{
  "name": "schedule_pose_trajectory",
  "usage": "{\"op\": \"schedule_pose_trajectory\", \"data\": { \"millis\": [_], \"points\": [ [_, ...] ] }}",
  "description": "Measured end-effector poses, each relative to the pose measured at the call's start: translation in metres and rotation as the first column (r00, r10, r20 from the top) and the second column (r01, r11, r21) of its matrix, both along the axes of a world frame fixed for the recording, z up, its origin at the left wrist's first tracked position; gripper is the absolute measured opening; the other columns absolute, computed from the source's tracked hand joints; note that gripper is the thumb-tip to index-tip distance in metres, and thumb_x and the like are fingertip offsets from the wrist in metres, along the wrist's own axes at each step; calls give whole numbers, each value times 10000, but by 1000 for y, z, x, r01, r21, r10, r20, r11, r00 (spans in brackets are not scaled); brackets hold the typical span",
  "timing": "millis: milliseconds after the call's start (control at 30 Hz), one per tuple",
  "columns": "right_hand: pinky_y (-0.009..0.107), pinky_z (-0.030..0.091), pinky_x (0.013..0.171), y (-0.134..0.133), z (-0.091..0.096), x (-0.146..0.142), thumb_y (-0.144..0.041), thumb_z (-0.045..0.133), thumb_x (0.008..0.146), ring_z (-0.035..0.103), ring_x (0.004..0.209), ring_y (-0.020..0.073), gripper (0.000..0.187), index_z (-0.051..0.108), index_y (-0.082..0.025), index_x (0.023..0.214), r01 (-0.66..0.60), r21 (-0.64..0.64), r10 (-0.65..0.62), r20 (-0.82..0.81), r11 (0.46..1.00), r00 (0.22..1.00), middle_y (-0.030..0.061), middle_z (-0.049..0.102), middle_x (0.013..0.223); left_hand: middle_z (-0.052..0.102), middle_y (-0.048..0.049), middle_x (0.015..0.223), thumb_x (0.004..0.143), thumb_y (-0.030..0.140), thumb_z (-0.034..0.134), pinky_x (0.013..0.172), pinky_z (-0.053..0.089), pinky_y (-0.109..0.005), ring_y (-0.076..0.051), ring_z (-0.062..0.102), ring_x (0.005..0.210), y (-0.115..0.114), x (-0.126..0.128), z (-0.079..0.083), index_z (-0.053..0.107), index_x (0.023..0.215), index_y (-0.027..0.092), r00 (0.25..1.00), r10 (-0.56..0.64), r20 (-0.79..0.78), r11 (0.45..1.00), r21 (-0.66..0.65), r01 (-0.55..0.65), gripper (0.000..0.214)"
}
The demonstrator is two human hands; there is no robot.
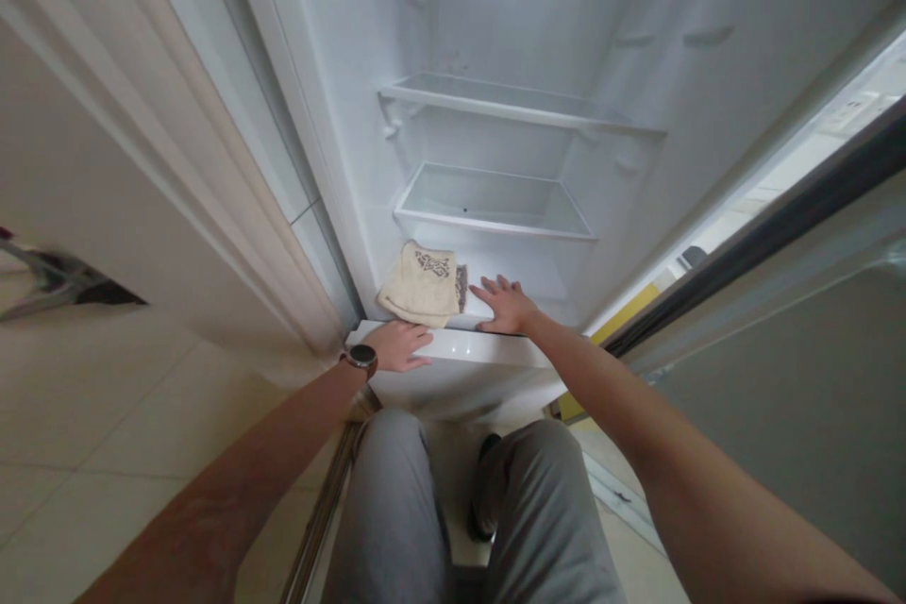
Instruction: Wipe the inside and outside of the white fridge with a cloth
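Observation:
Before me stands an open refrigerator (524,9) with a white interior. A folded cream cloth (417,288) with a dark printed pattern and a patterned edge lies on its floor at the left. My left hand (400,345), below a wristwatch, rests on the top edge of the white lower front panel (481,349), fingers stretched out and holding nothing. Just right of the cloth, my right hand (507,304) lies with spread fingers on the refrigerator's bottom surface. Its fingertips are close to the cloth's edge; whether they touch it I cannot tell.
Two glass shelves, an upper one (495,99) and a lower one (495,198), span the interior above the cloth. The refrigerator door (793,377) stands open at the right. A wall edge (176,142) runs along the left. My knees (396,462) are close to the lower panel.

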State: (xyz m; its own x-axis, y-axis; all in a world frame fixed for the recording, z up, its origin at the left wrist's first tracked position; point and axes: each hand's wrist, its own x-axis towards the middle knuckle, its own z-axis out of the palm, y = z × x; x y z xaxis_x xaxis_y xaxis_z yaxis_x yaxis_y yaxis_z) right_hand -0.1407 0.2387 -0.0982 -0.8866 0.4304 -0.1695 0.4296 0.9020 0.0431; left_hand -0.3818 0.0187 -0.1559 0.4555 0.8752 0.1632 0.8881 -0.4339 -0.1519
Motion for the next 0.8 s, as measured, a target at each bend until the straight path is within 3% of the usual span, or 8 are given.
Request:
{"op": "schedule_pose_trajectory", "data": {
  "millis": [300,400,467,533,600,700,800],
  "points": [
    [667,292,1176,-6,5,3,-724,703,768,302,1516,471,1005,335,-373,1636,40,-38,-45,-132,998,990,108,312,1711,645,-37,815,999,466,598,628,429,-328,-187,607,706,-6,-1,-4,622,851,191,997,-80,4,987,138,78,313],
    [670,304,1170,-7,7,2,-709,711,765,316,1504,468,999,348,-365,1629,32,-49,-38,-147,998,988,108,333,1700,655,-45,834,1012,357,564,725,471,-340,-196,623,773,-2,7,18,650,876,205,996,-85,29,974,213,77,221],
    [673,307,1167,-7,8,2,-701,716,763,323,1496,468,994,354,-363,1626,22,-51,-30,-156,998,987,108,341,1695,699,-97,1048,994,370,596,909,497,-394,-246,651,996,8,11,44,692,1073,214,994,44,99,965,253,-67,200],
    [677,306,1166,-7,8,3,-698,723,758,318,1496,471,997,360,-361,1623,19,-53,-27,-156,998,987,109,339,1694,624,-159,1371,908,487,709,1088,446,-451,-323,568,1287,24,10,68,640,1326,206,963,208,170,948,206,-241,509],
    [677,299,1172,-7,9,3,-694,728,755,310,1501,470,1003,358,-359,1625,24,-57,-33,-149,998,988,112,334,1695,471,-177,1579,790,653,780,1197,358,-496,-387,417,1467,42,5,82,540,1496,208,928,344,144,932,69,-356,868],
    [671,301,1175,-7,10,3,-690,729,756,318,1499,464,999,355,-365,1624,30,-64,-39,-139,998,990,109,331,1696,337,-200,1681,736,802,739,1246,262,-561,-456,285,1550,61,-2,81,412,1621,203,860,507,59,858,-121,-498,1117],
    [666,310,1171,-8,9,2,-689,726,759,331,1488,464,997,353,-362,1624,20,-57,-29,-146,998,989,108,337,1693,243,-217,1719,801,826,655,1257,228,-570,-465,216,1584,67,-4,71,299,1679,195,840,542,31,827,-200,-526,1138]
  ]
}}
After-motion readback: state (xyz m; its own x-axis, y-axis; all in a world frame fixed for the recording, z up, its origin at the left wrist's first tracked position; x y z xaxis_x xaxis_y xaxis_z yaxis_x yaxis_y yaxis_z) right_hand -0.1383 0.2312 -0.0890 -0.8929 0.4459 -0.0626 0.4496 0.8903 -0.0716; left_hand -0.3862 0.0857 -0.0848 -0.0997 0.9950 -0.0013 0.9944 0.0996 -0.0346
